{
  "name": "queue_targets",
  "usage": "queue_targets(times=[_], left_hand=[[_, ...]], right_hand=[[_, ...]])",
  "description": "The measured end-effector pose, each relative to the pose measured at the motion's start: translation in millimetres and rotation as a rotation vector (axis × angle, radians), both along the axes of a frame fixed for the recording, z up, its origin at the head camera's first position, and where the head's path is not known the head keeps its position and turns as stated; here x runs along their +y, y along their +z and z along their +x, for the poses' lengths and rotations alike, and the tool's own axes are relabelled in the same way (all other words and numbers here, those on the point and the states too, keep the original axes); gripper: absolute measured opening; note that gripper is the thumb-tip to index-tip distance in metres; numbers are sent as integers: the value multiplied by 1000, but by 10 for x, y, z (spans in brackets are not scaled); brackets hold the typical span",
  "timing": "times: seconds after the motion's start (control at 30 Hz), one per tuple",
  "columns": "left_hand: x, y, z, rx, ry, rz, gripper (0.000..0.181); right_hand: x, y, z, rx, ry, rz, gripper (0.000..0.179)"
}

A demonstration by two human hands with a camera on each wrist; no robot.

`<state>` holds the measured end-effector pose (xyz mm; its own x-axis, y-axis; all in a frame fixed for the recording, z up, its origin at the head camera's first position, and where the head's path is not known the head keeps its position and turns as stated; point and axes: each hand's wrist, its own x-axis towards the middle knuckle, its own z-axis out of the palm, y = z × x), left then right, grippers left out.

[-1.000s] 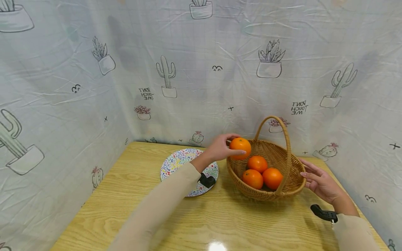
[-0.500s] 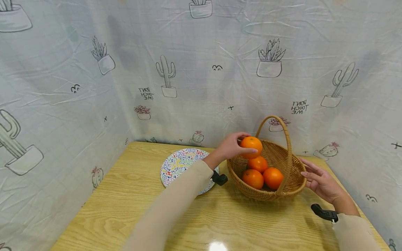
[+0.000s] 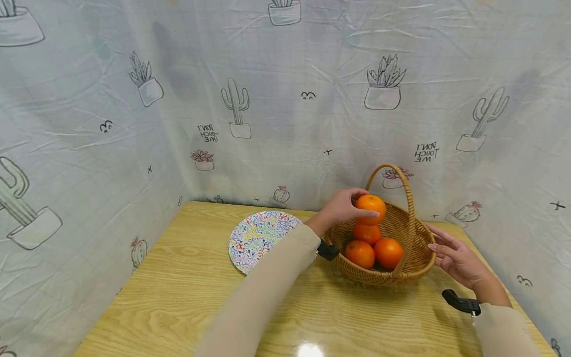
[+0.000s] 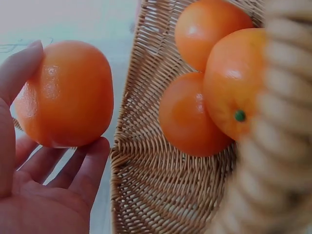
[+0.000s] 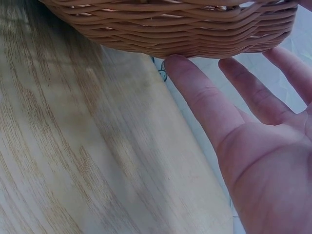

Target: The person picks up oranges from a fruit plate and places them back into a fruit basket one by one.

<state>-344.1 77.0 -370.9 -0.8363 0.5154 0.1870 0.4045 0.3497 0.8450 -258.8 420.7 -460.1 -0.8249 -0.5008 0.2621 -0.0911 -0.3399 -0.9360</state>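
My left hand point(image 3: 343, 207) grips an orange point(image 3: 371, 208), thumb on its near side and fingers round the far side. That orange is above the left part of a wicker basket point(image 3: 419, 248) and overlaps another orange in the head view. Three more oranges lie grouped inside the basket, among them a front one point(image 3: 359, 254) and a right one point(image 3: 388, 253). My right hand point(image 3: 459, 260) is at the basket's right end. Its fairly straight thumb and fingers touch the outer wicker wall point(image 5: 195, 36) with their tips in the right wrist view.
A round, colourfully speckled plate point(image 3: 258, 238) lies left of the basket, partly hidden by my left sleeve. The basket's tall arched handle point(image 3: 408, 198) rises over its middle. A cactus-print curtain point(image 3: 285, 124) stands behind the wooden table point(image 3: 187, 277).
My left hand has carried the orange rightward, from the basket's left rim to over its inside. The right hand and basket have stayed in place.
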Motion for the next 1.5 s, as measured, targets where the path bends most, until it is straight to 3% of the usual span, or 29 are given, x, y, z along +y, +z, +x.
queue_targets(times=[0.3,0.63,0.87,1.1,1.33,1.5], left_hand=[[202,17,-16,-9,0,-35,69],[355,-124,-11,-57,42,-70,68],[455,-185,-5,-52,107,-132,67],[567,-220,33,-91,175,-169,68],[579,-204,20,-84,167,-176,60],[534,-169,-11,-32,124,-220,56]], right_hand=[[4,-2,12,-12,-16,10,61],[-13,-4,13,-8,-24,26,60],[-28,-14,5,-3,-23,38,60],[-22,-22,4,-3,-41,47,60],[-7,-16,-2,2,-33,41,59],[14,3,8,-5,-36,38,60]])
